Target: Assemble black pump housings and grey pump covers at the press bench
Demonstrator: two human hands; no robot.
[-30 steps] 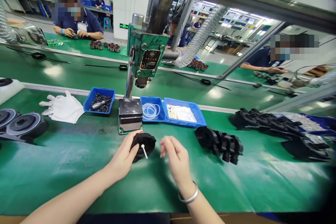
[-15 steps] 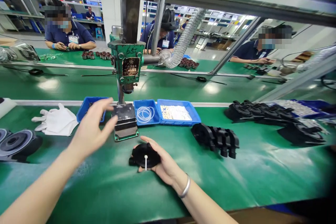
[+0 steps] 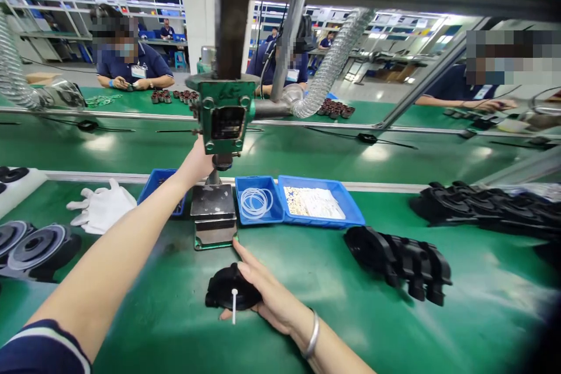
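My right hand (image 3: 274, 298) is closed around the edge of a round black plastic housing (image 3: 221, 291), low over the bench. A thin white pin (image 3: 234, 307) with a small round head stands out from the housing's middle. My left hand (image 3: 199, 160) is stretched forward to the green press head (image 3: 227, 120); its fingers are hidden behind the press, so what they touch does not show. Below the press head sits the dark metal press block (image 3: 213, 201). Between this block and me is the held housing.
Blue trays hold clear tubing rings (image 3: 256, 203) and small white parts (image 3: 313, 203). Another blue tray (image 3: 153, 182) is partly behind my left arm. Black housings (image 3: 398, 257) stand in a row at right. White gloves (image 3: 107, 207) and ringed housings (image 3: 41, 248) lie left. Co-workers sit opposite.
My left hand has moved from above the left blue tray forward and up behind the press head. The housing stays in my right hand, slightly nearer to me. The view has shifted.
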